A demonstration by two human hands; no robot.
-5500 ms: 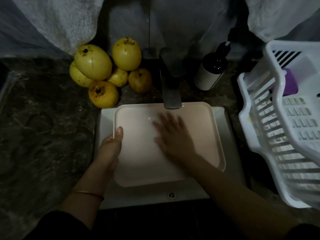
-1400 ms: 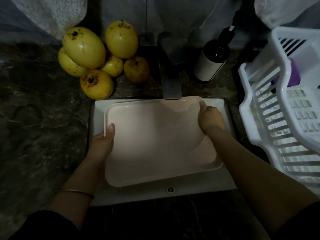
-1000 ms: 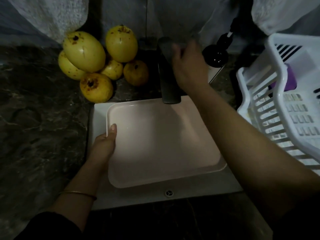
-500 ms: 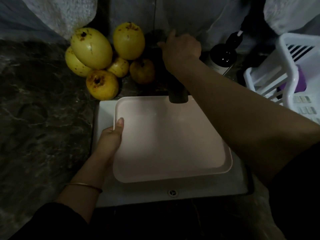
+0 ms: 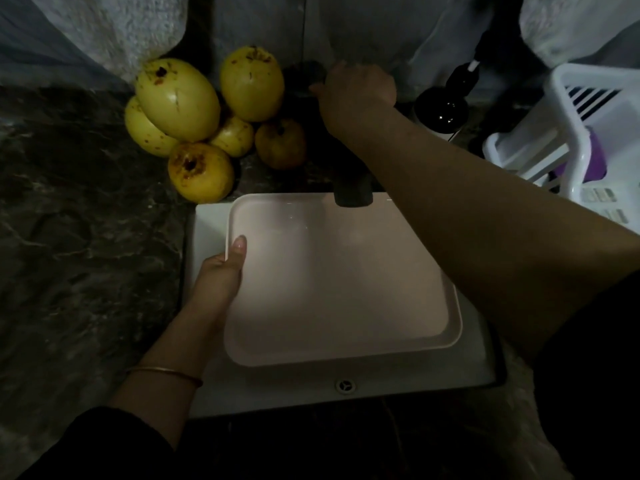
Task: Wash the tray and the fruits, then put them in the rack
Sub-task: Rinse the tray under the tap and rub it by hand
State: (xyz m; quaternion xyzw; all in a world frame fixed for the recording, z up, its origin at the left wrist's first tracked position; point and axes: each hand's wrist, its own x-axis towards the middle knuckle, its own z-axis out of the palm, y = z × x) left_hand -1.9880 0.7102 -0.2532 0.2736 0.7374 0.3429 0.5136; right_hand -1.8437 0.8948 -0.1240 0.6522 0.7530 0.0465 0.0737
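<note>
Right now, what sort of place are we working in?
Most likely a dim home kitchen: a white rectangular sink under a dark faucet, a white plastic dish rack at the right, and yellow fruits piled behind the sink.

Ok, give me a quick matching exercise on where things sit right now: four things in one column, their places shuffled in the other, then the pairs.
Things
1. pale pink rectangular plastic tray
2. yellow speckled fruits
3. dark glass pump bottle
4. white slatted plastic rack

Places
A. on the dark marble counter, left of the tap
B. far right, at the edge of the view
C. over the white sink, its left rim gripped by the left hand
D. behind the sink, right of the tap

Pairs: 1-C, 2-A, 3-D, 4-B
</note>
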